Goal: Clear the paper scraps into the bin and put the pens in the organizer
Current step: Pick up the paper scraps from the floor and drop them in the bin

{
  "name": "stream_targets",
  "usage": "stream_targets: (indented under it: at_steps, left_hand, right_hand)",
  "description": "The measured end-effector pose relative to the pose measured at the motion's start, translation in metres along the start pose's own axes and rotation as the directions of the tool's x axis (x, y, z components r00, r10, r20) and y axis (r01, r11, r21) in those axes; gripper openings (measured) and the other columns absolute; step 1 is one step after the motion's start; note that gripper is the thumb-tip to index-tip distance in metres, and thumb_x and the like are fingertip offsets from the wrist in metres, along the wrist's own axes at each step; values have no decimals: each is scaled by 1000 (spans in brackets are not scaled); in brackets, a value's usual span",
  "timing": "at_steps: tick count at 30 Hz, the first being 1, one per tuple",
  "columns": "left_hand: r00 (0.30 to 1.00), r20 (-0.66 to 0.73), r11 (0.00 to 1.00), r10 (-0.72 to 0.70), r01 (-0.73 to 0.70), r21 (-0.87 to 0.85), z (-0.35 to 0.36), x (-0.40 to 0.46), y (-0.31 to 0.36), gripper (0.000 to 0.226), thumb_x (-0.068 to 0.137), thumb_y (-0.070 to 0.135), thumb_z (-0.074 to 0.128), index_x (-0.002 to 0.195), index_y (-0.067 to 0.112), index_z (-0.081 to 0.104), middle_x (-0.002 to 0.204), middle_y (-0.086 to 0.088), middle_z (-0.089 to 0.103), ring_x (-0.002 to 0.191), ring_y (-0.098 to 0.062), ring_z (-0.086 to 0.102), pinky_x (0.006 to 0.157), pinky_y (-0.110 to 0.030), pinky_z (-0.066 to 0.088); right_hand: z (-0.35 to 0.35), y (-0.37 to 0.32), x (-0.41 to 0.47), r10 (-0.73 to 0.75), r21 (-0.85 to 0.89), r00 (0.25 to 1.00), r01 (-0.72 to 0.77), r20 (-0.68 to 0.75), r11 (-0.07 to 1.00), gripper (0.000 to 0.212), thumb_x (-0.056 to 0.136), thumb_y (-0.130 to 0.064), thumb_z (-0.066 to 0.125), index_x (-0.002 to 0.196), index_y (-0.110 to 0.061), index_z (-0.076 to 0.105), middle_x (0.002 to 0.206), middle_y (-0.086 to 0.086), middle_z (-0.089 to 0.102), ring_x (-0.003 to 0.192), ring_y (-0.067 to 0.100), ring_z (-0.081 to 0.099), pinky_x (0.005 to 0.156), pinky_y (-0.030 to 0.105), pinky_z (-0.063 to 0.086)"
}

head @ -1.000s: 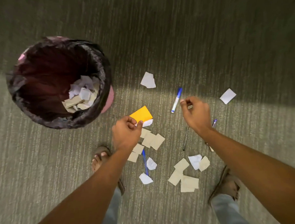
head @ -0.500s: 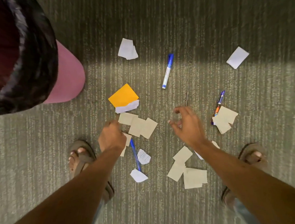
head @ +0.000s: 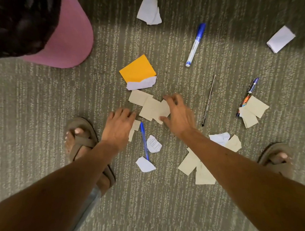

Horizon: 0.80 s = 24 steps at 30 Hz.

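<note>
Beige paper scraps (head: 148, 106) lie in a cluster on the carpet. My right hand (head: 178, 115) reaches over their right end, fingers on top and thumb at the lower edge, gripping them. My left hand (head: 119, 127) lies palm down just left of them, fingers fairly straight, covering part of another beige scrap (head: 135, 127). A blue ballpoint (head: 144, 140) lies below it. A blue marker (head: 195, 44), a thin black pen (head: 208, 100) and a patterned pen (head: 249, 93) lie to the right. The pink bin (head: 71, 40) with black liner stands top left. No organizer is in view.
An orange note (head: 137, 68) overlaps a torn white scrap (head: 141, 84). White scraps (head: 149, 10) lie far off and more beige scraps (head: 253, 111) at right. Further beige pieces (head: 190, 164) lie under my right forearm. My sandalled feet (head: 81, 136) stand on either side.
I have bent lower, so the floor looks closer and the bin slid up and left. My right hand moved left onto the beige scraps; my left hand dropped beside them.
</note>
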<state>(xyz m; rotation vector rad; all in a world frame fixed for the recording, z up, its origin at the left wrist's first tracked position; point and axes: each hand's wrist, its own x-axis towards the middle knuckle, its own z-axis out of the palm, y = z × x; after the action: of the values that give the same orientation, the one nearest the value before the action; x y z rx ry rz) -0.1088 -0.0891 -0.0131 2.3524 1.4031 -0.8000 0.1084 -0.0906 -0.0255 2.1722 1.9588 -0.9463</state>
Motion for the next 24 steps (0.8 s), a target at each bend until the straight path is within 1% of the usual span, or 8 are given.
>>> stream_targets:
  at_steps: [3,6,10,12,16,18,20,24]
  left_hand:
    - [1000,-23,999,15,-16,-35,-4,0,-4,42,74,11,71,113,15,57,117,-7,50,112,-29,44,90,-41,37]
    - [996,-78,995,43,-49,-85,-8,-4,-9,25,80,9,68,104,12,63,115,-9,53,110,-30,47,89,-42,36]
    - [973,-228,965,25,-83,-250,-12,-21,-17,20,89,14,55,106,4,58,112,-16,57,104,-36,52,84,-45,42]
    - [970,-238,961,45,-107,-256,-12,-30,-24,25,91,20,44,106,3,56,114,-16,56,102,-36,52,83,-45,43]
    - [981,-123,969,152,-172,-175,-7,-38,-36,43,85,32,37,108,3,58,119,-15,54,105,-34,50,83,-44,44]
    - [979,-70,968,192,-200,-152,-3,-38,-38,36,83,30,48,105,5,62,123,-15,53,111,-34,48,86,-45,44]
    - [977,-17,968,214,-215,-131,0,-36,-37,30,80,27,59,103,8,66,128,-13,49,119,-34,43,92,-46,42]
    - [981,49,982,187,-184,-51,6,-30,-29,32,83,24,59,113,15,66,140,-11,41,130,-31,33,102,-43,33]
  right_hand:
    - [3,-5,-2,117,106,993,-115,-5,988,68,76,-33,81,133,-25,45,129,4,47,103,29,63,76,39,52]
    - [1,-7,-7,232,225,973,-222,-15,949,57,78,-25,81,125,-23,49,122,2,56,104,24,61,72,30,42]
    - [-9,-3,-23,319,396,947,-305,32,866,31,84,-15,75,112,-17,61,92,-2,67,87,20,66,73,32,55]
    - [-12,-2,-33,311,423,949,-299,43,855,21,84,-16,75,104,-15,69,85,-4,66,80,18,65,72,32,56]
    - [-14,-4,-39,244,455,967,-249,70,855,18,85,-21,74,102,-15,75,95,1,65,79,16,57,68,31,50]
    - [-12,-10,-35,231,473,969,-246,90,846,18,83,-22,77,100,-18,75,104,1,59,93,19,58,80,34,53]
    - [-11,-18,-30,227,501,970,-242,92,831,17,80,-21,79,96,-19,74,110,-2,55,107,20,55,90,31,49]
    - [-5,-32,-16,177,417,984,-161,0,894,22,79,-21,80,99,-16,74,117,-1,56,116,18,47,85,20,36]
